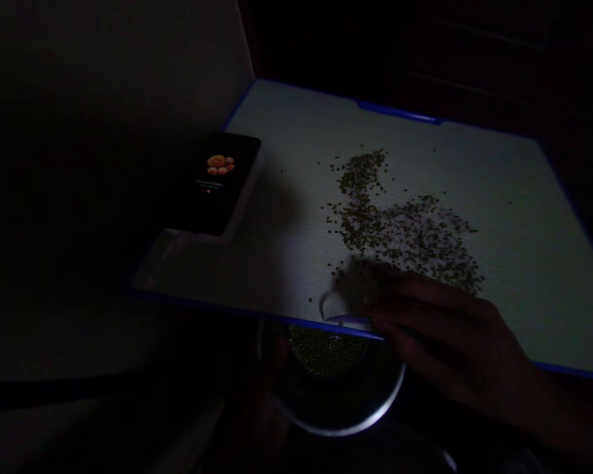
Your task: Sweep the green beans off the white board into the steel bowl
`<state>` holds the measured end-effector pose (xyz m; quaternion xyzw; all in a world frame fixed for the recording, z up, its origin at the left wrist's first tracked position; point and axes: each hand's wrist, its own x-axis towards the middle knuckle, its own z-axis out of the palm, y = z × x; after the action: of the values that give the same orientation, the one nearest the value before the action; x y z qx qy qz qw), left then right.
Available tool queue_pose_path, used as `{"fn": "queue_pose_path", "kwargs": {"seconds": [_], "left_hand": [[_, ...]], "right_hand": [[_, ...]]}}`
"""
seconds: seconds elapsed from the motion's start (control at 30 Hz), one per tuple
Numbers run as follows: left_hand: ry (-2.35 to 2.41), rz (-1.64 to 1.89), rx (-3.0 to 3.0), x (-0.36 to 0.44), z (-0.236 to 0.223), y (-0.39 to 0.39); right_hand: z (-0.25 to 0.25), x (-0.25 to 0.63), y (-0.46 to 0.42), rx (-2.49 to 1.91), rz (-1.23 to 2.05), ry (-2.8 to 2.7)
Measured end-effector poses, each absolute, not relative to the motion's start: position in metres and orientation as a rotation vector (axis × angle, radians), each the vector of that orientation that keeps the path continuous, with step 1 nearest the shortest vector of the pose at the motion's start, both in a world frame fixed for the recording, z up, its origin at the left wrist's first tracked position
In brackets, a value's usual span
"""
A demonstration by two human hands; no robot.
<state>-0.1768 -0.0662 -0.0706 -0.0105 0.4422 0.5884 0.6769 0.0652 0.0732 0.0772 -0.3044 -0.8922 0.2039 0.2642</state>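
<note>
Seeds (360, 227) scattered over blue-edged board (538, 263), more inside metal bowl (370, 418) just below near edge. Left hand (267, 401) at bowl's left side, with grip around rim. Right hand (459, 336) at board's near edge, in narrow grip on small pale piece (343, 306). Phone (217, 201) at board's left, screen lit.

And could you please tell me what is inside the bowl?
Small greenish grains lie inside the bowl; the board covers its far part, so the contents there cannot be seen.

Was very dim, blackened around the pale, blue-edged rectangular board (528, 263), glinted on the round silvery metal bowl (373, 419).
</note>
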Motion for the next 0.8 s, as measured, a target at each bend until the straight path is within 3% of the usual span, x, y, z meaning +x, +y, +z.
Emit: {"fn": "queue_pose_path", "kwargs": {"seconds": [0.33, 0.53, 0.8], "left_hand": [[1.036, 1.491, -0.036, -0.172, -0.031, -0.038], [1.050, 1.431, -0.079, -0.169, -0.034, -0.044], [1.150, 1.322, -0.073, -0.167, -0.035, -0.044]], "right_hand": [[0.083, 0.037, 0.086, -0.801, 0.398, -2.443], [0.080, 0.036, 0.081, -0.644, 0.367, -2.524], [0.083, 0.055, 0.054, -0.796, 0.314, -2.444]]}}
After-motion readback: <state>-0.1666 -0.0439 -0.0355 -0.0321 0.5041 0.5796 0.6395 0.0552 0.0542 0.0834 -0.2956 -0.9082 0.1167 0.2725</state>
